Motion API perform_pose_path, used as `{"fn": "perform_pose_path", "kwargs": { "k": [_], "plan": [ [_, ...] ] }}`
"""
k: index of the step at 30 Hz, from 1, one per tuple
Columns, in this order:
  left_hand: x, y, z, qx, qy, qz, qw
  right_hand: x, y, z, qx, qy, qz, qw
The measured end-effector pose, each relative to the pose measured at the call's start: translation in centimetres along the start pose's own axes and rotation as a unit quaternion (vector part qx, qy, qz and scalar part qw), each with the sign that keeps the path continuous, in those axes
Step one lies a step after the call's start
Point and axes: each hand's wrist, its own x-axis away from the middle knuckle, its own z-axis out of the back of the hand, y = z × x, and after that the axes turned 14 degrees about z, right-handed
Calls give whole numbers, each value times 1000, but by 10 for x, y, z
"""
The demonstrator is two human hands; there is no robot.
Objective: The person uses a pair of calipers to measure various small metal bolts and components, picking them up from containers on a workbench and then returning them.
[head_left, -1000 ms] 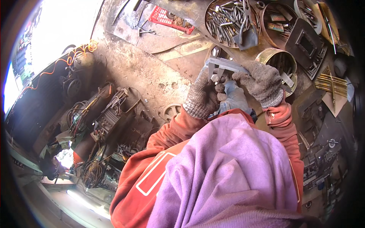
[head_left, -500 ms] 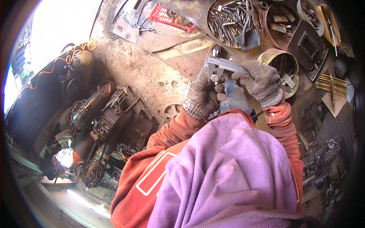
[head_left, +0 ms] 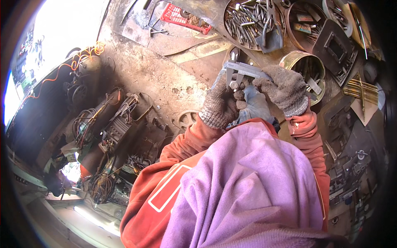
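Just beyond the person's chest, both gloved hands meet over a cluttered desk (head_left: 165, 70) of stained metal. Between them is a steel vernier caliper (head_left: 244, 71), its beam running left to right, its measuring tips pointing down onto a small round metal piece (head_left: 234, 84). The left hand (head_left: 221, 105), in a grey knit glove, has its fingers curled closed around that piece from below, holding it up into the caliper — probably so it sits square for a reading. The right hand (head_left: 285, 89), gloved the same, has its fingers wrapped shut on the beam's right end, placed as if to steady it or move the slide. Orange sleeves and a purple cloth (head_left: 248, 190) over the shoulders fill the near view. At the far edge sits a round tray of bolts and rods (head_left: 248, 20); left of it lies a flat red plastic basket (head_left: 182, 16). Right of the hands stands an open brass-coloured tin (head_left: 304, 66) holding metal parts, with small coloured cartons in a round tub (head_left: 304, 25) beyond — their print is too small to tell. Down on the left, tangled cables and machine parts (head_left: 111, 136) cover the floor.
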Motion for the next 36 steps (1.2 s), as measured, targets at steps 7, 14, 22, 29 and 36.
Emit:
{"fn": "perform_pose_path", "kwargs": {
  "k": [7, 14, 22, 29, 36],
  "plan": [
    [-4, 1, 6, -47, -44, 8, 998, 0, -1, 3, 0, 13, -4, 1000],
    [-5, -1, 2, -43, -33, 6, 999, -1, 1, 4, -1, 16, -7, 1000],
    [-5, -1, 0, -64, -33, -1, 997, 0, 2, 4, -15, 22, -20, 999],
    [-5, -2, -7, -51, -8, -2, 999, 2, 4, 3, 12, 28, -18, 999],
    [-8, 5, -11, -95, 5, 10, 995, -1, 12, 0, 34, 44, -19, 998]
  ]
}}
